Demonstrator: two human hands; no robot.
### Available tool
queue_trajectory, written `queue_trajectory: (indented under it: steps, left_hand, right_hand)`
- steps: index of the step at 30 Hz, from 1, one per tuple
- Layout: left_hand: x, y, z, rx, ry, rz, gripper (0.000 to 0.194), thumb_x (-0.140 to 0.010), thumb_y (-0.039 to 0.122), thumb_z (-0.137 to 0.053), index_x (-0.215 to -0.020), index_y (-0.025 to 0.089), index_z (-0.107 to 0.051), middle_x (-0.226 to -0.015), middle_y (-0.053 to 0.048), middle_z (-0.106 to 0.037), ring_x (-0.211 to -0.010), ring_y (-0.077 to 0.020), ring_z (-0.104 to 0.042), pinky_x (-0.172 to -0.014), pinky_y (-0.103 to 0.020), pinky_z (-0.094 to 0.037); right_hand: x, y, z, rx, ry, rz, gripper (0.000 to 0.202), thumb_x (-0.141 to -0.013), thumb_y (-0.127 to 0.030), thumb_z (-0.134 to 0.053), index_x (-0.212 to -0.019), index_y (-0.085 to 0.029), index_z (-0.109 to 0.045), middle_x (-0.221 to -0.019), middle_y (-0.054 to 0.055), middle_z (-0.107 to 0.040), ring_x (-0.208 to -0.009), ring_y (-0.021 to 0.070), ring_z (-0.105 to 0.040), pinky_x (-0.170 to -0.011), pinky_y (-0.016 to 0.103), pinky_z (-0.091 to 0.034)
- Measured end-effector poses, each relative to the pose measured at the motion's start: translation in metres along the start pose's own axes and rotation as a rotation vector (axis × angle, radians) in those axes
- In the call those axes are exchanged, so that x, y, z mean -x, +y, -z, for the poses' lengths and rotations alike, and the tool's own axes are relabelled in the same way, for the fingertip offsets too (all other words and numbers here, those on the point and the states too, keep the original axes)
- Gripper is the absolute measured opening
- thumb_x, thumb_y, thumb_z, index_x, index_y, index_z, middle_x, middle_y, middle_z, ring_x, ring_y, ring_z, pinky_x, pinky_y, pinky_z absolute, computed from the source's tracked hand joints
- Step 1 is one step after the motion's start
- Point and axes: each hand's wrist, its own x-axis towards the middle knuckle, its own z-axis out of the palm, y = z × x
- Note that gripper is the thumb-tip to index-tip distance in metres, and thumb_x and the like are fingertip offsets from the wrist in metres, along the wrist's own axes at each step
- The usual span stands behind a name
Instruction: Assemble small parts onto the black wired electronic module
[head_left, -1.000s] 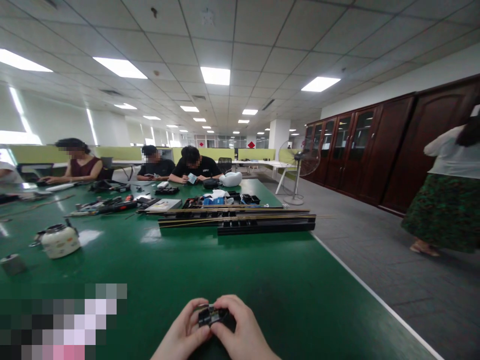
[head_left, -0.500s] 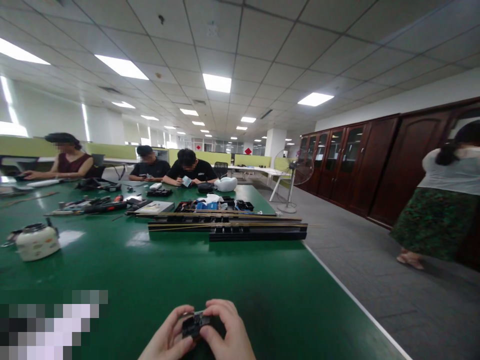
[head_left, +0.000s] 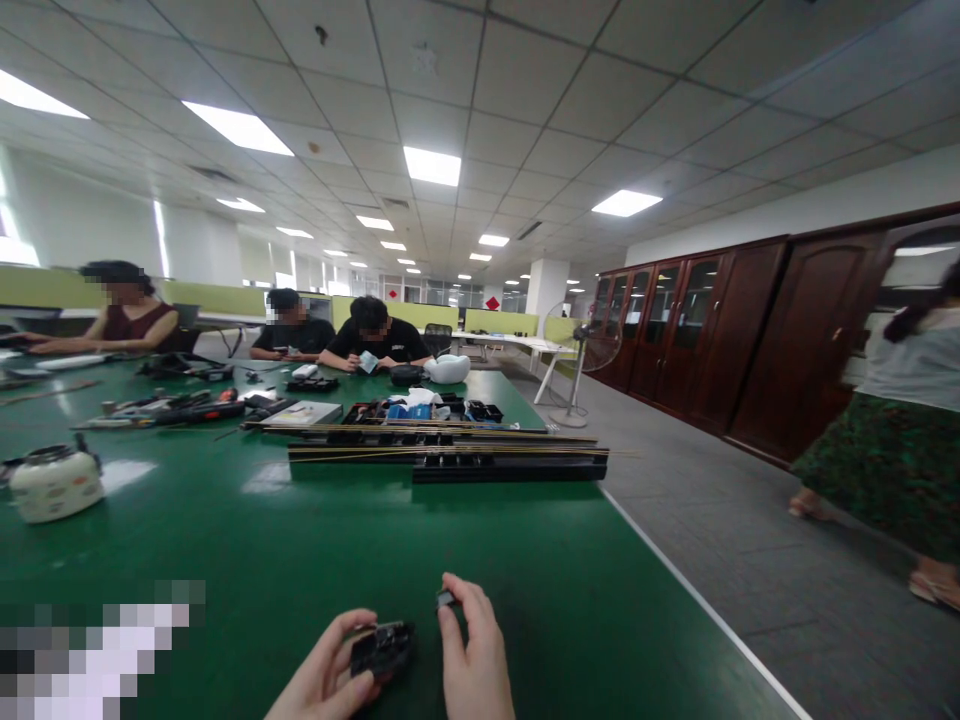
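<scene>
In my left hand, low in the head view, is a small black plastic part with a hollow, uneven top; thumb and fingers grip its left side. Just to the right, my right hand pinches a tiny dark piece with a greyish face between thumb and fingertips. A gap of green tabletop separates this piece from the black part. Both hands are above the near part of the green table. The exact kind of either piece is too small to make out.
Long black rails with thin brass-coloured rods lie across the table ahead. Behind them is a tray of parts. A cream pot-like container stands at left. Several people sit across the table; another person walks at right.
My right hand has moved right and slightly up, away from the black part, with the tiny piece in its fingertips. My left hand keeps the black part. The person at right has moved rightward.
</scene>
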Motion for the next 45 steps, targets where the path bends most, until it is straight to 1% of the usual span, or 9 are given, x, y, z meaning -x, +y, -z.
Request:
queue_trajectory:
  steps: [10,12,16,19,23,29,35,39,45]
  left_hand:
    - [0.003,0.008,-0.004,-0.001,-0.059,0.005,0.059,-0.053,0.041,-0.073,-0.101,0.025,-0.042,-0.098,-0.008,-0.063,-0.086,-0.0236,-0.061,-0.078,-0.035,-0.043]
    - [0.004,0.010,-0.004,-0.007,-0.092,0.018,0.059,-0.054,0.040,-0.073,-0.102,0.024,-0.042,-0.100,-0.008,-0.063,-0.088,-0.0236,-0.060,-0.079,-0.035,-0.042]
    - [0.007,0.013,-0.006,0.026,-0.081,-0.007,0.058,-0.054,0.040,-0.074,-0.100,0.024,-0.043,-0.099,-0.008,-0.063,-0.088,-0.0228,-0.061,-0.077,-0.033,-0.042]
    - [0.008,0.013,-0.007,0.043,-0.104,-0.023,0.055,-0.055,0.037,-0.074,-0.099,0.024,-0.044,-0.097,-0.007,-0.064,-0.088,-0.0216,-0.061,-0.077,-0.032,-0.042]
    - [0.007,0.013,-0.007,0.055,-0.101,-0.011,0.054,-0.054,0.035,-0.074,-0.098,0.024,-0.045,-0.096,-0.005,-0.064,-0.087,-0.0206,-0.061,-0.080,-0.033,-0.041]
    - [0.006,0.014,-0.006,0.040,-0.120,0.002,0.051,-0.056,0.029,-0.074,-0.098,0.023,-0.045,-0.097,-0.006,-0.064,-0.090,-0.0206,-0.060,-0.085,-0.035,-0.040]
    - [0.010,0.020,-0.008,-0.008,-0.182,0.007,0.045,-0.062,0.025,-0.070,-0.100,0.023,-0.045,-0.100,-0.005,-0.063,-0.096,-0.0193,-0.057,-0.085,-0.032,-0.040]
    - [0.011,0.021,-0.010,-0.005,-0.179,-0.009,0.044,-0.063,0.027,-0.070,-0.100,0.024,-0.046,-0.099,-0.004,-0.062,-0.098,-0.0183,-0.055,-0.085,-0.031,-0.039]
    - [0.013,0.022,-0.012,-0.027,-0.155,0.011,0.045,-0.062,0.029,-0.070,-0.100,0.023,-0.046,-0.096,-0.004,-0.063,-0.089,-0.0182,-0.057,-0.082,-0.032,-0.039]
  right_hand:
    - [-0.007,0.012,0.007,0.109,0.237,-0.025,0.032,-0.087,-0.036,-0.037,-0.107,-0.019,-0.055,-0.107,0.011,-0.059,-0.102,0.0228,-0.053,-0.087,0.036,-0.042]
    - [-0.007,0.011,0.009,0.126,0.266,-0.008,0.033,-0.087,-0.036,-0.037,-0.107,-0.018,-0.054,-0.107,0.012,-0.058,-0.102,0.0231,-0.052,-0.088,0.038,-0.041]
    - [-0.007,0.005,0.010,0.137,0.280,0.046,0.028,-0.085,-0.036,-0.040,-0.102,-0.019,-0.056,-0.103,0.011,-0.059,-0.100,0.0230,-0.051,-0.088,0.040,-0.039]
    - [-0.005,0.001,0.009,0.146,0.198,0.038,0.024,-0.083,-0.033,-0.045,-0.099,-0.020,-0.057,-0.099,0.009,-0.060,-0.097,0.0231,-0.053,-0.086,0.040,-0.040]
    - [-0.001,-0.007,0.006,0.131,0.020,0.013,0.016,-0.079,-0.027,-0.051,-0.091,-0.022,-0.060,-0.093,0.007,-0.062,-0.091,0.0223,-0.055,-0.083,0.038,-0.042]
    - [0.005,-0.019,-0.002,-0.019,-0.233,-0.027,0.015,-0.069,-0.017,-0.059,-0.083,-0.022,-0.063,-0.089,0.005,-0.062,-0.089,0.0202,-0.057,-0.081,0.033,-0.044]
    - [0.006,-0.022,-0.003,-0.133,-0.248,-0.012,0.017,-0.069,-0.015,-0.061,-0.084,-0.022,-0.065,-0.091,0.004,-0.063,-0.090,0.0195,-0.058,-0.083,0.033,-0.045]
    - [0.005,-0.024,-0.001,-0.051,-0.301,0.092,0.018,-0.068,-0.016,-0.063,-0.083,-0.026,-0.066,-0.093,0.003,-0.065,-0.096,0.0214,-0.055,-0.086,0.038,-0.042]
    - [0.003,-0.026,0.005,0.063,-0.349,0.140,0.015,-0.069,-0.023,-0.064,-0.082,-0.028,-0.066,-0.092,0.002,-0.066,-0.095,0.0232,-0.056,-0.084,0.041,-0.042]
